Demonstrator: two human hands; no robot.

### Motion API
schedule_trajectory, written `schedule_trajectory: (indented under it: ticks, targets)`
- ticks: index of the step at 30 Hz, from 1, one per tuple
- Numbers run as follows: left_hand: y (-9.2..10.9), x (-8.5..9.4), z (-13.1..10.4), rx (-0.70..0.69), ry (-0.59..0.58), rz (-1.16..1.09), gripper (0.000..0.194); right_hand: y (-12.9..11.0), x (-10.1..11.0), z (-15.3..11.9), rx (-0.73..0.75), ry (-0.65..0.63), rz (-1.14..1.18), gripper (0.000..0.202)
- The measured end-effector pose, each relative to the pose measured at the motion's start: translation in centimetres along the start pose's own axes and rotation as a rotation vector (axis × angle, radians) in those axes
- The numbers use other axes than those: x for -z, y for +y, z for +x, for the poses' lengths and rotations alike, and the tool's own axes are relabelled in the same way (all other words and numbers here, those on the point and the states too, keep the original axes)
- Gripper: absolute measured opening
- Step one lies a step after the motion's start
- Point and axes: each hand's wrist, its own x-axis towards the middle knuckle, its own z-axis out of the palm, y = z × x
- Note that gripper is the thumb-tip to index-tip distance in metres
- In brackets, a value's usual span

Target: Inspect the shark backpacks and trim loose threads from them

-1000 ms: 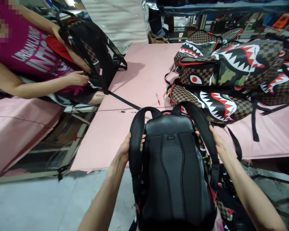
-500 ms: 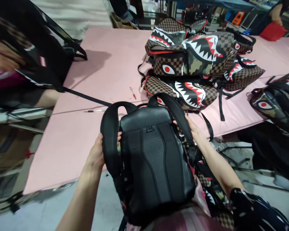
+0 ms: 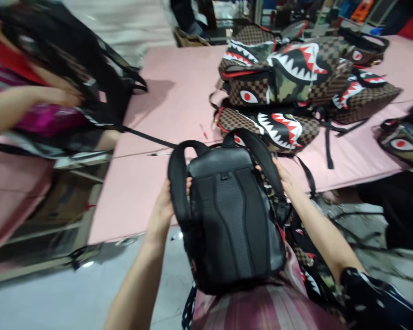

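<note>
A black backpack (image 3: 236, 220) rests upright against my lap, its padded back panel and both shoulder straps facing me. My left hand (image 3: 165, 201) is closed on its left side, with the fingertips showing inside the left strap (image 3: 179, 181). On the opposite side my right hand (image 3: 282, 176) grips the upper right edge, next to the right strap (image 3: 261, 158). The front of this backpack is turned away from me and hidden.
Checkered shark-mouth backpacks (image 3: 289, 73) are piled on the pink table (image 3: 134, 197). Two pens lie there, one a red-tipped pen (image 3: 203, 132). At left a co-worker's arm (image 3: 24, 103) reaches to a dark bag (image 3: 99, 68). Another backpack (image 3: 404, 142) sits at the right edge.
My view has swung left, so the table and piled backpacks appear farther right. The backpack stays in both my hands. More of the co-worker's arm shows at left.
</note>
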Motion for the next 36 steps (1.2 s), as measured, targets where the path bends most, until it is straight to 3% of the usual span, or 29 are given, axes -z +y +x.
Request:
schedule_trajectory:
  ticks: [6, 13, 15, 18, 20, 22, 23, 24, 26, 27, 31, 36]
  targets:
    - [0.2, 0.2, 0.1, -0.063, -0.019, 0.028, 0.056, 0.5, 0.4, 0.3, 0.039, 0.084, -0.063, 0.047]
    - [0.5, 0.0, -0.3, -0.152, 0.025, 0.147, 0.057, 0.6, 1.3, -0.5, 0.199, 0.262, -0.413, 0.044]
    - [0.9, 0.2, -0.6, -0.22, 0.085, 0.211, 0.052, 0.2, 2.2, -1.5, 0.305, 0.416, -0.624, 0.038]
    - [1.1, 0.4, -1.1, -0.414, 0.235, 0.312, 0.036, 0.3, 2.8, -3.5, 0.604, 0.666, -1.026, 0.028]
    - [0.4, -0.1, -1.5, -0.579, 0.333, 0.358, 0.031, 1.7, 1.8, -4.8, 0.814, 0.729, -1.063, 0.029]
    - [-1.2, -1.3, -1.5, -0.831, 0.364, 0.54, 0.028, 4.2, -0.6, -5.4, 0.921, 0.703, -0.959, 0.034]
    - [-2.3, -2.1, -1.4, -0.974, 0.312, 0.716, 0.025, 5.6, -2.1, -5.2, 0.887, 0.615, -0.947, 0.036]
    - [-3.3, -2.9, -1.0, -1.105, 0.22, 0.928, 0.022, 7.0, -3.7, -4.8, 0.811, 0.482, -0.97, 0.038]
    - [-4.8, -4.4, 0.0, -1.225, 0.018, 1.283, 0.024, 9.0, -6.3, -3.2, 0.689, 0.256, -1.061, 0.04]
    - [-5.0, -4.9, 0.7, -1.221, -0.024, 1.368, 0.027, 9.3, -7.2, -2.2, 0.684, 0.235, -1.121, 0.04]
    - [-3.2, -5.1, 2.6, -1.113, 0.096, 1.473, 0.026, 6.9, -7.9, 2.2, 0.787, 0.29, -1.554, 0.03]
    - [-1.0, -6.4, 3.4, -0.889, 0.022, 1.679, 0.027, 1.8, -7.8, 5.8, 0.632, 0.347, -1.878, 0.029]
